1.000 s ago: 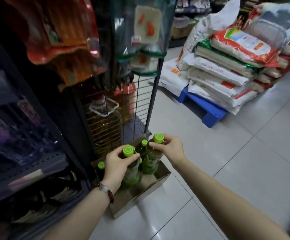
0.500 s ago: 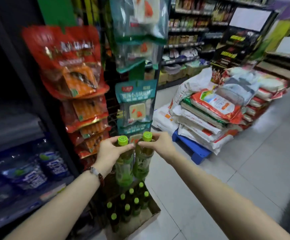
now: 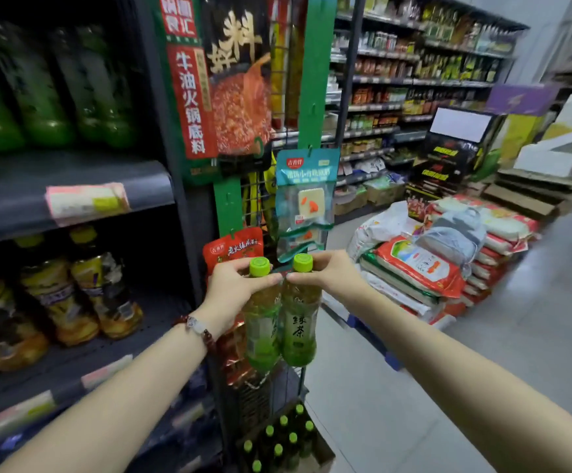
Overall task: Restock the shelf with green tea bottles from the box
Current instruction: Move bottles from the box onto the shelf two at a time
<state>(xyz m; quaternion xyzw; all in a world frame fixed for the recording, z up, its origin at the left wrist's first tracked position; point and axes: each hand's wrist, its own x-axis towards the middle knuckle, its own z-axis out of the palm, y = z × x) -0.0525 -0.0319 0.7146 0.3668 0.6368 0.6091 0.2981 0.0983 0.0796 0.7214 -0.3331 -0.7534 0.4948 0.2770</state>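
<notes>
Two hands [image 3: 235, 286] [image 3: 329, 276] hold two bottles [image 3: 262, 322] [image 3: 300, 322].

Grey tiled floor [image 3: 397, 397] — stocked shelving [image 3: 397, 80] behind

The shop is lit evenly from overhead, and the pale floor tiles [image 3: 503, 353] at right look bright. The shelf bays [image 3: 73, 199] at left sit in dim shade, their dark green bottles [image 3: 49, 93] carrying small glare spots. Motion blur smears the left shelves and the far right edge. The centre is sharper: the hanging packets [image 3: 306, 199] read clearly. Wide-angle distortion bends the uprights and stretches both forearms toward the lower corners.
</notes>
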